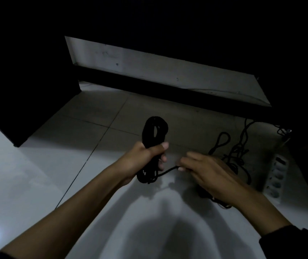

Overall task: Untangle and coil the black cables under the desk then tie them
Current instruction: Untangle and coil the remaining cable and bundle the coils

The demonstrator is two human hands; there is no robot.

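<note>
- Head view: the left hand [145,157] is wrapped around a coil of black cable [154,133]. The fingers and thumb curl tight around the middle of the loops. The top of the coil sticks up above the fist and the bottom hangs out below it.
- Head view: the right hand [207,171] is just beside the left one. Its fingertips pinch one loose strand [166,171] of cable that runs from the bottom of the coil. The pinch looks small and light. This hand is a bit blurry, so I cannot tell just how each finger lies.
- Head view: more black cable lies in a messy tangle [235,156] on the pale tiled floor [97,113], past the right hand and partly hidden under it. One open loop sticks out toward the desk. This part is not coiled yet.
- Head view: a white power strip [277,174] lies on the floor at the right, near the tangle. I cannot tell if any cable is plugged into it.
- Head view: the dark desk [28,81] hangs over the top and left, with a pale wall panel [149,66] behind.
- How it will handle, I think: the cable looks thin, soft and bendy, and light enough for one hand. It likely wants to spring open, so the loops need a firm squeeze around the middle, where the left hand is.
- The loose strand is best pulled slowly with the fingertips, close to the coil. A hard tug could tighten the knots in the tangle.
</note>
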